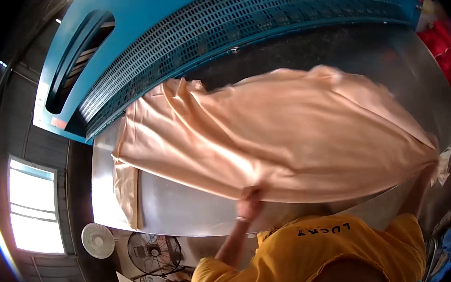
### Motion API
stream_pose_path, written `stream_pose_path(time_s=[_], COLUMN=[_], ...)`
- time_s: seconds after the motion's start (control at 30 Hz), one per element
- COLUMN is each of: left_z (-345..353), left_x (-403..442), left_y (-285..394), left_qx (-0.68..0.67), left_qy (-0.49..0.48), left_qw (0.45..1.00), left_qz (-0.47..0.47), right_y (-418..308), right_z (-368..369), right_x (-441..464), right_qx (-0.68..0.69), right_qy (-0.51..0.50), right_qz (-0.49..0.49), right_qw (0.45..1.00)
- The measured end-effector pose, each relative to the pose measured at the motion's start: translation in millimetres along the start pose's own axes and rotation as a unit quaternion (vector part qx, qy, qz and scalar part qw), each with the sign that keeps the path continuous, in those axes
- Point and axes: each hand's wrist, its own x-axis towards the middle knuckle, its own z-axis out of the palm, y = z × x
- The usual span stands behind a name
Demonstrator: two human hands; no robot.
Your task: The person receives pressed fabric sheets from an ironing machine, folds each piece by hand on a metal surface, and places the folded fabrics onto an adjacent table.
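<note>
A large sheet of shiny peach cloth (pixel 293 130) spreads in folds over the metal table (pixel 183 208), its middle billowing up a little. My left hand (pixel 250 201) is closed on the near edge of the cloth, left of my body; motion blurs its fingers. Out at the right end, my right hand (pixel 428 170) grips the gathered corner of the same cloth, partly covered by it. On the left, a narrow end of the cloth (pixel 126 196) lies flat towards the table's near edge.
Along the far side stands a blue machine (pixel 136 20) with a perforated guard (pixel 216 22). Red cloth (pixel 446 52) lies beyond the right end. Two fans, one white (pixel 98 240) and one black (pixel 153 251), stand near a bright window (pixel 34 206).
</note>
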Motion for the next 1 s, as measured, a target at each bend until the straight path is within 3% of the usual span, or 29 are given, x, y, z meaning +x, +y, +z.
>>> stream_pose_path(time_s=[0.07, 0.1, 0.13, 0.2, 0.23, 0.3, 0.33, 0.4, 0.47, 0.53, 0.57, 0.6, 0.67, 0.73, 0.77, 0.8, 0.83, 0.87, 0.9, 0.97, 1.0], left_z=[66, 88, 90, 85, 83, 146, 133, 91, 49, -5, -36, -64, -119, -159, -176, -196, -193, -181, -164, -176, -155], left_x=[18, 37, 51, 94, 120, 150, 173, 187, 172, 130, 92, 54, -13, -64, -75, -66, -68, -70, -57, 10, 28], left_y=[40, 60, 94, 138, 144, 111, 97, 34, -47, -133, -172, -206, -244, -265, -271, -284, -298, -311, -320, -212, -197], left_qx=[-0.083, -0.193, -0.184, -0.428, -0.391, -0.705, -0.721, -0.672, -0.588, -0.411, -0.215, -0.057, 0.290, 0.462, 0.388, 0.283, 0.077, -0.133, -0.397, -0.328, -0.252], left_qy=[-0.044, -0.040, -0.123, -0.273, -0.289, -0.152, -0.104, 0.003, 0.127, 0.237, 0.276, 0.297, 0.265, 0.184, 0.124, 0.000, 0.073, 0.143, 0.292, 0.256, 0.200], left_qw=[0.995, 0.971, 0.961, 0.852, 0.872, 0.692, 0.681, 0.725, 0.776, 0.844, 0.891, 0.898, 0.834, 0.748, 0.782, 0.799, 0.844, 0.845, 0.700, 0.759, 0.847], left_qz=[0.024, 0.136, 0.163, 0.128, 0.056, -0.018, -0.074, -0.150, -0.189, -0.250, -0.289, -0.318, -0.387, -0.439, -0.472, -0.531, -0.526, -0.497, -0.517, -0.501, -0.424], right_y=[-18, -18, -12, 3, 10, -6, -26, -81, -114, -105, -94, -82, -67, -72, -59, -39, -40, -41, -31, -9, -10], right_z=[-6, 11, 33, 114, 166, 261, 300, 346, 365, 359, 346, 326, 274, 222, 194, 162, 149, 138, 126, 105, 99], right_x=[21, 22, 15, -31, -72, -181, -241, -346, -404, -415, -407, -396, -372, -361, -354, -341, -338, -333, -327, -314, -310], right_qx=[-0.083, -0.158, -0.241, -0.386, -0.423, -0.388, -0.348, -0.248, -0.192, -0.202, -0.227, -0.258, -0.324, -0.417, -0.469, -0.523, -0.580, -0.624, -0.598, -0.547, -0.524], right_qy=[0.050, 0.038, 0.019, -0.072, -0.136, -0.294, -0.376, -0.486, -0.512, -0.464, -0.426, -0.386, -0.308, -0.229, -0.140, -0.063, 0.004, 0.072, 0.035, -0.013, -0.024], right_qz=[-0.039, -0.075, -0.122, -0.242, -0.295, -0.349, -0.358, -0.365, -0.382, -0.400, -0.406, -0.407, -0.407, -0.359, -0.366, -0.290, -0.183, -0.075, -0.116, -0.153, -0.150], right_qw=[0.995, 0.984, 0.963, 0.887, 0.846, 0.801, 0.781, 0.754, 0.745, 0.764, 0.776, 0.786, 0.796, 0.803, 0.791, 0.799, 0.793, 0.775, 0.792, 0.823, 0.838])
